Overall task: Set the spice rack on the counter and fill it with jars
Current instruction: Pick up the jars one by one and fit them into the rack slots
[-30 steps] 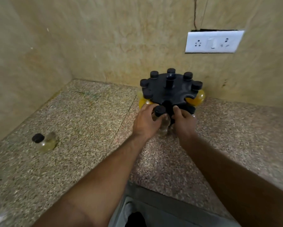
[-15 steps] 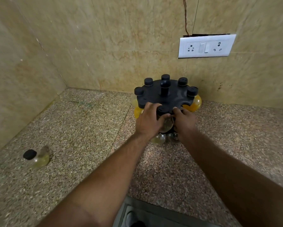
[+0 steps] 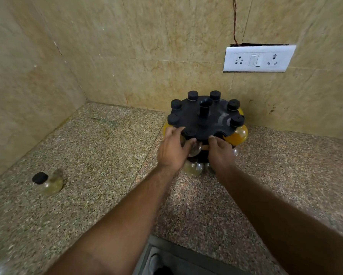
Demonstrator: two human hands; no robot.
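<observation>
A round black spice rack [image 3: 206,124] stands on the speckled granite counter [image 3: 107,155], close to the back wall. Several jars with black caps sit around its top plate, and an orange-filled jar [image 3: 237,135] shows at its right. More clear jars [image 3: 192,167] sit in the lower tier. At the rack's front slot a clear jar [image 3: 195,149] is pinched between my left hand [image 3: 172,151] and my right hand [image 3: 220,155]; its cap is hidden under the plate. A loose clear jar with a black cap [image 3: 48,183] lies on the counter far to the left.
Tiled walls meet in a corner at the back left. A white socket and switch plate [image 3: 258,58] is on the wall above and right of the rack. The counter's front edge [image 3: 186,243] runs below my arms, with floor beneath.
The clear jar, first in front of the rack with its cap showing, has gone in under the top plate. Both hands moved forward with it.
</observation>
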